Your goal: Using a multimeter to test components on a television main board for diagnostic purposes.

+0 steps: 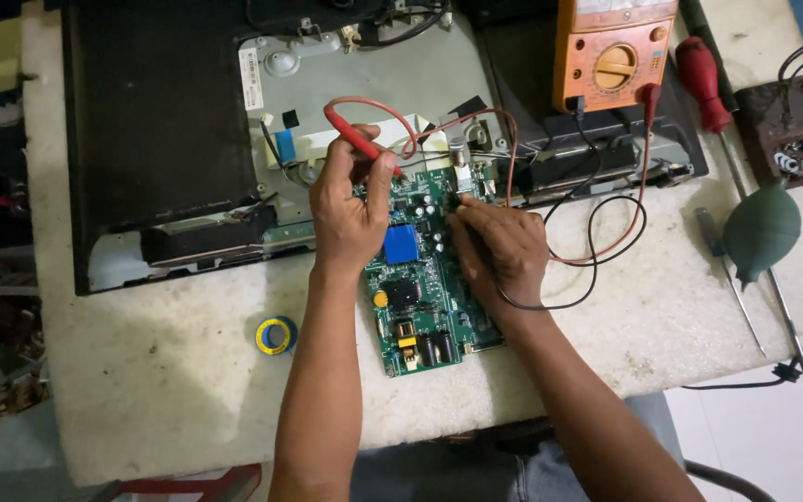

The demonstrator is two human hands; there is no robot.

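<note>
On the pale desk [188, 390], near the middle of the view, a green circuit board [425, 279] lies with both hands over it. The left hand [350, 204] sits at the board's 10 o'clock corner, its fingers [364, 153] closed around a red probe [357, 138] whose tip points down at the board's upper edge. The right hand [504, 246] rests on the board's 2 o'clock side, fingers [471, 209] curled tight and pressed to the components; what they grip is hidden, though a black lead [597, 251] runs out from under the hand. A red lead [476, 116] loops from the probe toward 1 o'clock, where an orange multimeter [613, 51] lies. A blue square part [401, 244] shows on the board between the two hands. Behind the board, at 11 o'clock, lies an opened flat-screen set [160, 121] with its metal backplate exposed. A red-handled screwdriver [701, 82] lies at 2 o'clock, a green rubber blower [762, 231] at 3 o'clock, and a small blue-and-yellow roll of tape [276, 336] at 8 o'clock of the board.
</note>
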